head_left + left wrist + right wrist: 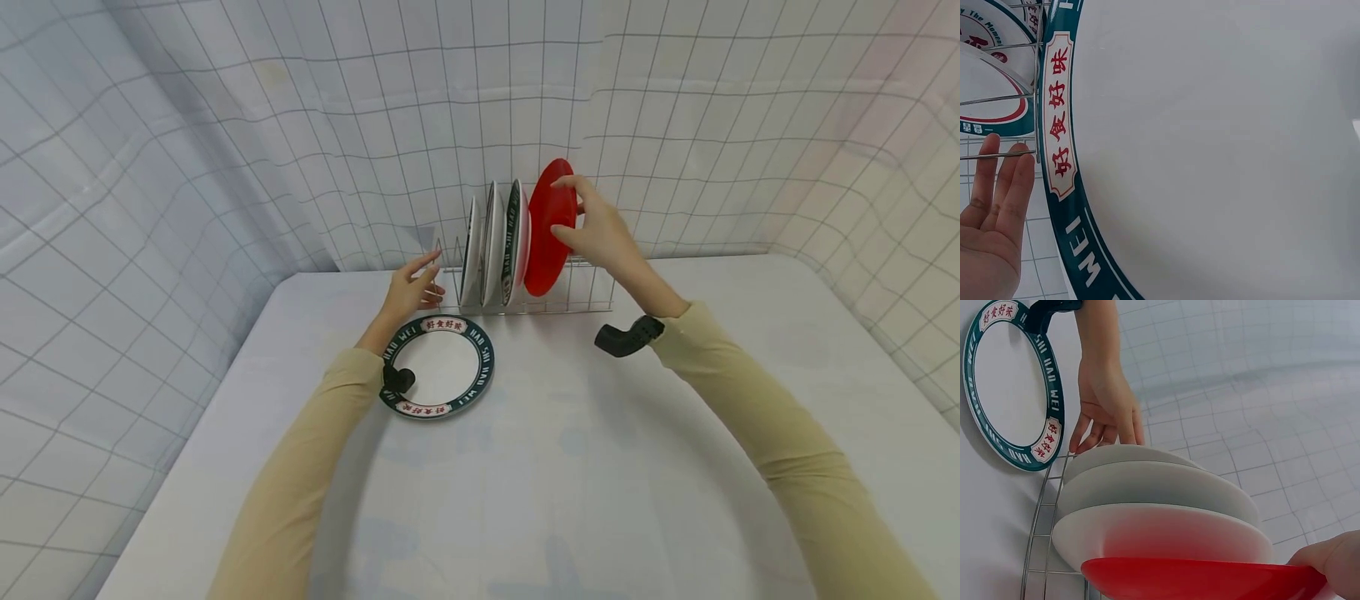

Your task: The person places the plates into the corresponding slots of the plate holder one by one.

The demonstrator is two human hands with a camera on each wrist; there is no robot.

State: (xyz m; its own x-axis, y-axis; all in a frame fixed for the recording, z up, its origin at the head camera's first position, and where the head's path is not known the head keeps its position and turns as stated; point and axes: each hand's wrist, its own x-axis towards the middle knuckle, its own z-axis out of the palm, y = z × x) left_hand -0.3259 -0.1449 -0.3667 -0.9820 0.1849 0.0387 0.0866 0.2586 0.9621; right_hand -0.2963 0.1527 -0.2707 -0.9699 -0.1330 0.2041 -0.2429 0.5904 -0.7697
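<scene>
In the head view my right hand (600, 233) holds a red plate (542, 265) by its edge, thumb on one side and fingers on the other. The plate stands upright at the right of several white plates (492, 250) in a wire dish rack (592, 312). My left hand (408, 290) is at the rack's left end, its fingers extended by the end wires; in the left wrist view the fingertips (1020, 150) reach the wire. Below that hand, a white plate with a green lettered rim (442, 367) lies flat on the table. Part of its rim is hidden by the left wrist.
A white table (525, 483) spreads out in front of the rack. Behind it hangs a white grid-patterned curtain (375, 125), which continues along both sides. Black wrist-worn devices (630, 336) sit at both sleeve cuffs.
</scene>
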